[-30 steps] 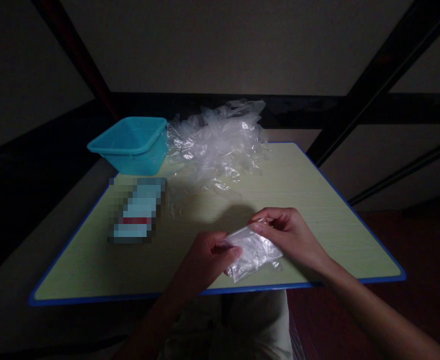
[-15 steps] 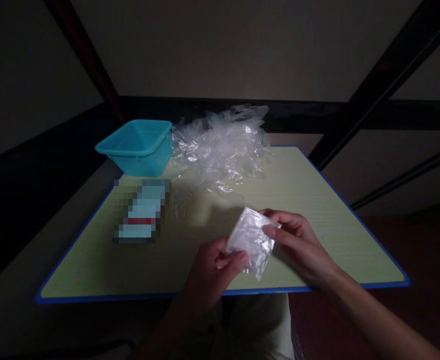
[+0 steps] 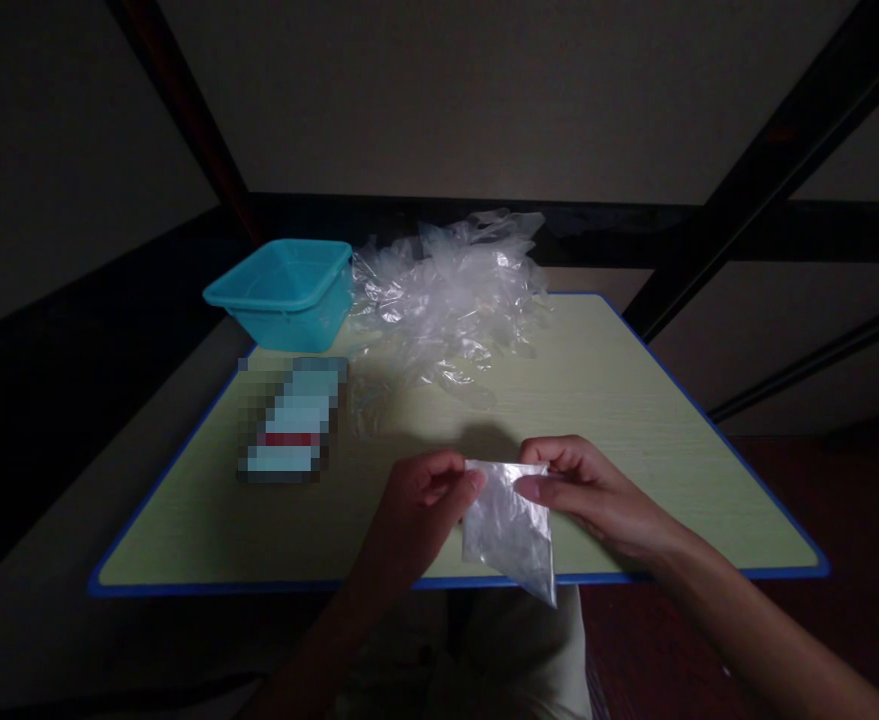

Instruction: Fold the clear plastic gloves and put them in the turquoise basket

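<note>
A folded piece of clear plastic film (image 3: 510,530) hangs between my two hands, over the table's front edge. My left hand (image 3: 431,500) pinches its upper left corner between thumb and fingers. At the upper right corner, my right hand (image 3: 574,490) grips the film, thumb in front and fingers behind. The film's lower end tapers to a point at the right. Beyond the hands, a loose heap of crumpled clear plastic (image 3: 454,295) lies at the back of the table.
A turquoise basin (image 3: 289,320) stands at the table's back left, touching or close beside the heap. In front of it lies a flat pixelated object (image 3: 296,415). The pale green table (image 3: 656,470) has a blue edge. Dark bars and a wall are behind.
The folded film has turned and now hangs with its top edge roughly level. My left hand has moved up to its upper left corner. The view has shifted slightly.
</note>
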A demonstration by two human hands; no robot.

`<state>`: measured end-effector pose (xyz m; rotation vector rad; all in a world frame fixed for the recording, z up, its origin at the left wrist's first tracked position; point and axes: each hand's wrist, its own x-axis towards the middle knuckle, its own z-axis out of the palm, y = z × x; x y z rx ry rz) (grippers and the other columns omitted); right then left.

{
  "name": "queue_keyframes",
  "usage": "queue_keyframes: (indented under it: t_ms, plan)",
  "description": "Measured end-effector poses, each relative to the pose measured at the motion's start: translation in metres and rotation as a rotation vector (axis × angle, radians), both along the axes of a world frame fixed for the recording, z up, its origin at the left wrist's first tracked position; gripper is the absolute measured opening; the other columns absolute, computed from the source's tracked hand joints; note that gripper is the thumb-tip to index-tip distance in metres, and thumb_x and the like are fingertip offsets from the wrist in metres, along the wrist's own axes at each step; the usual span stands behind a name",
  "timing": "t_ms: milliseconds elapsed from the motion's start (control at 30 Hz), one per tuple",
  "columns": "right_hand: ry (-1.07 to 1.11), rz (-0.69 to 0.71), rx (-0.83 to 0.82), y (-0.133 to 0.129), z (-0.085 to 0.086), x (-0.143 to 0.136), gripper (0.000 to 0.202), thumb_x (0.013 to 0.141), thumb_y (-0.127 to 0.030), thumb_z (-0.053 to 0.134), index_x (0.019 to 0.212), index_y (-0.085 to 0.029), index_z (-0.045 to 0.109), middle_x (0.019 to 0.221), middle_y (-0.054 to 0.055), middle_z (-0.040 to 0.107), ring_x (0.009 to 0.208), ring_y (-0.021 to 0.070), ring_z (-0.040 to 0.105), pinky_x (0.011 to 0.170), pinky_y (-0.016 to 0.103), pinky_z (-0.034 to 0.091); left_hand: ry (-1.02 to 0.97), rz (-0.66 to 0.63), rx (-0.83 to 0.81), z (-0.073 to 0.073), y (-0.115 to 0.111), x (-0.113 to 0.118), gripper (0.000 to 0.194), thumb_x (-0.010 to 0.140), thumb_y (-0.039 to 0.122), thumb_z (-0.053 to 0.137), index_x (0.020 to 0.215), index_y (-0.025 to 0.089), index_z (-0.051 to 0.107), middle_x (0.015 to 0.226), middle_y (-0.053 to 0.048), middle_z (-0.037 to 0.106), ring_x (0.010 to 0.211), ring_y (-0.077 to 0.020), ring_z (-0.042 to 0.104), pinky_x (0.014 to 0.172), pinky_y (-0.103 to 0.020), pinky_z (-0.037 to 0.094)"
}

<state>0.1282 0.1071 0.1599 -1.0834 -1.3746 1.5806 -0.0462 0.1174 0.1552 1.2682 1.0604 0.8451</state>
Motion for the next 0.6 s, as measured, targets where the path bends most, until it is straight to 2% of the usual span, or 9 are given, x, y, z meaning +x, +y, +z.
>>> queue_keyframes:
  t_ms: [133, 233, 333, 467, 600]
  plan:
    - [0.09, -0.122, -0.087, 0.0, -0.003, -0.007, 0.025, 0.069, -0.037, 0.069, 0.065, -0.018, 0.054, 0.057, -0.004, 0.048, 0.051, 0.0072, 0.041, 0.048, 0.022, 0.031, -0.002, 0.067, 0.014, -0.006, 0.002, -0.002, 0.025, 0.064, 0.037, 0.057, 0.05, 0.017, 0.05, 0.047, 0.004, 0.047, 0.047, -0.0097, 0.048, 0.046, -0.02, 0.039]
    - [0.198, -0.266, -0.126, 0.0, -0.009, -0.016, 0.028, 0.069, -0.037, 0.07, 0.087, -0.023, 0.053, 0.057, -0.007, 0.049, 0.049, 0.0076, 0.043, 0.048, 0.021, 0.034, -0.041, 0.183, 0.026, -0.009, 0.004, -0.004, 0.024, 0.064, 0.035, 0.06, 0.052, 0.016, 0.051, 0.048, 0.004, 0.048, 0.048, -0.0101, 0.049, 0.047, -0.02, 0.042]
    - [0.23, -0.341, -0.042, -0.003, -0.017, -0.023, 0.047, 0.071, -0.034, 0.069, 0.111, -0.029, 0.045, 0.059, -0.007, 0.052, 0.051, 0.0087, 0.046, 0.048, 0.021, 0.035, -0.08, 0.306, 0.009, -0.011, 0.006, -0.006, 0.022, 0.063, 0.034, 0.062, 0.055, 0.016, 0.053, 0.049, 0.004, 0.052, 0.048, -0.01, 0.05, 0.046, -0.019, 0.044]
    - [0.203, -0.284, 0.11, -0.006, -0.021, -0.03, 0.061, 0.076, -0.031, 0.065, 0.126, -0.034, 0.031, 0.079, -0.002, 0.063, 0.066, 0.0128, 0.057, 0.059, 0.026, 0.044, -0.136, 0.392, -0.035, -0.012, 0.007, -0.009, 0.023, 0.06, 0.035, 0.064, 0.055, 0.015, 0.055, 0.051, 0.003, 0.056, 0.05, -0.0109, 0.052, 0.046, -0.02, 0.046]
    - [0.17, -0.216, 0.202, -0.006, -0.019, -0.037, 0.047, 0.079, -0.029, 0.061, 0.122, -0.031, 0.043, 0.09, 0.003, 0.066, 0.075, 0.0151, 0.062, 0.067, 0.03, 0.049, -0.148, 0.444, -0.07, -0.011, 0.007, -0.011, 0.025, 0.057, 0.039, 0.067, 0.056, 0.015, 0.057, 0.051, 0.003, 0.056, 0.049, -0.0117, 0.053, 0.045, -0.021, 0.046]
